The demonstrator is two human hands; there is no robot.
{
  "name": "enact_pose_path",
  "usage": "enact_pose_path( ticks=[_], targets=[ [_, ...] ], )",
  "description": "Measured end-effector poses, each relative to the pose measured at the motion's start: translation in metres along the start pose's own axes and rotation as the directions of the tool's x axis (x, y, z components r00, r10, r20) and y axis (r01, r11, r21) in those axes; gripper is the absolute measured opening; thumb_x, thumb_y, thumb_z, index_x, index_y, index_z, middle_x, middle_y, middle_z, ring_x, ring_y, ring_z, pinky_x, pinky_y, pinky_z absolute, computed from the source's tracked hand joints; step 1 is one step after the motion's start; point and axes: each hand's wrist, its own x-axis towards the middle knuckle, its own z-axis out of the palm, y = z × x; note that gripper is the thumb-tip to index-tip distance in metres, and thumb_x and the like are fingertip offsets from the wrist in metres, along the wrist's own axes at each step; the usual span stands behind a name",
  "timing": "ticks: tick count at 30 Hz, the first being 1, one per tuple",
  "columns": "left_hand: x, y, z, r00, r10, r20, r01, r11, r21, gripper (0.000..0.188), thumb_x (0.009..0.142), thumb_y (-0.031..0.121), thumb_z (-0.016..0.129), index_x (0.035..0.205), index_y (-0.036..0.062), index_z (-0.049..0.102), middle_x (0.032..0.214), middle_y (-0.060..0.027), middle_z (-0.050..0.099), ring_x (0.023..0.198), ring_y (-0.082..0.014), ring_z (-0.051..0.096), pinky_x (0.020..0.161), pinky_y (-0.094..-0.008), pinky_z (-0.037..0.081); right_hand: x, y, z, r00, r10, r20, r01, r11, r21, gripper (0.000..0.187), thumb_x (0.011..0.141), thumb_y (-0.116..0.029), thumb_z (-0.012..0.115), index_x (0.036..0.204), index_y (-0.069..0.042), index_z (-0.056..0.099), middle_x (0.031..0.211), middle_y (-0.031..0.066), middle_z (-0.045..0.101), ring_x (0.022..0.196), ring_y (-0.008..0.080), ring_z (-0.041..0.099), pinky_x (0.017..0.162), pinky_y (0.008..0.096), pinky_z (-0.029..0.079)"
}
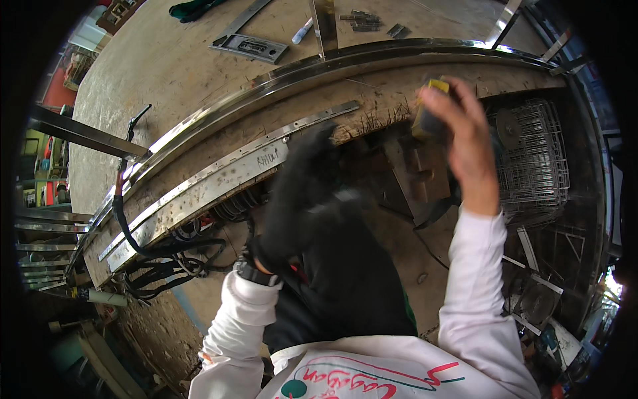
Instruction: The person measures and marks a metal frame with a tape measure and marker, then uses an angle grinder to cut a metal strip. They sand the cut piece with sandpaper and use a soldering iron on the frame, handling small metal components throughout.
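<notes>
My right hand (pixel 465 130), bare, is closed round a yellow and black tape measure (pixel 425 125). It is raised over the bench's near edge on the right. My left hand (pixel 307 169) wears a black glove and is just left of centre, beside a long perforated metal strip (pixel 232 158) on the bench edge. Motion smears its fingers, and something pale and blurred (pixel 340 199) shows by it that I cannot make out. Across the bench runs a shiny metal tube frame (pixel 266 88), beyond both hands.
On the bench top (pixel 166 73) lie a metal square (pixel 249 46), a white marker (pixel 302 30) and several short metal pieces (pixel 362 21). Black cables (pixel 176 263) hang below the left edge. A wire basket (pixel 531 156) stands at the right. Metal uprights (pixel 86 133) rise from the frame.
</notes>
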Motion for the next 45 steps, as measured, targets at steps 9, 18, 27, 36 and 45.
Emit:
enact_pose_path(
  ticks=[9,18,27,36,45],
  targets=[
    [-0.002,-0.009,0.006,0.964,-0.185,0.191,0.161,0.978,0.135,0.103,0.083,0.03,0.092,0.161,-0.0017,0.033,0.149,-0.0167,0.054,0.137,-0.0266,0.055,0.114,-0.0387,0.044,-0.069,0.037,0.046,0.969,0.013,0.245,-0.07,0.972,0.225,0.029,0.1,-0.014,0.076,0.123,0.003,0.072,0.114,0.0053,0.072,0.102,0.01,0.067,0.092,0.0243,0.053],
    [0.018,0.031,-0.03,0.94,-0.207,0.27,0.057,0.878,0.475,0.079,0.071,0.033,0.092,0.135,-0.0004,0.06,0.119,-0.0185,0.065,0.108,-0.0372,0.066,0.098,-0.0405,0.051,-0.026,0.031,0.04,0.747,0.151,0.647,-0.305,0.943,0.131,0.023,0.09,-0.01,0.082,0.108,-0.003,0.069,0.094,-0.0017,0.064,0.083,0.0054,0.059,0.075,0.0216,0.048],
    [-0.006,0.059,-0.081,0.947,-0.314,0.064,0.263,0.875,0.408,0.07,0.084,0.019,0.07,0.151,0.0017,0.055,0.12,-0.0101,0.064,0.104,-0.018,0.062,0.094,-0.0324,0.051,0.037,0.015,0.027,0.844,-0.117,0.524,-0.051,0.954,0.295,0.019,0.097,-0.018,0.071,0.108,-0.002,0.069,0.093,-0.0008,0.064,0.079,0.0068,0.058,0.073,0.0245,0.047],
    [-0.085,0.066,-0.126,0.865,-0.437,-0.246,0.486,0.851,0.198,0.057,0.098,0.027,0.057,0.148,-0.0011,0.049,0.128,-0.0116,0.064,0.112,-0.0193,0.065,0.099,-0.0351,0.055,0.06,0.03,0.092,0.77,-0.121,0.626,0.421,0.834,-0.357,0.022,0.096,-0.024,0.08,0.105,-0.004,0.077,0.098,0.0009,0.072,0.091,0.0126,0.069,0.083,0.031,0.055],
    [-0.129,0.066,-0.138,0.863,-0.361,-0.354,0.415,0.906,0.087,0.059,0.102,0.033,0.058,0.149,-0.0014,0.049,0.13,-0.0116,0.063,0.115,-0.02,0.065,0.1,-0.039,0.057,0.069,0.029,0.109,0.572,-0.142,0.808,0.813,0.234,-0.534,0.007,0.086,-0.012,0.07,0.092,-0.008,0.07,0.103,0.0099,0.069,0.109,0.031,0.065,0.098,0.0459,0.049]
  ],
)
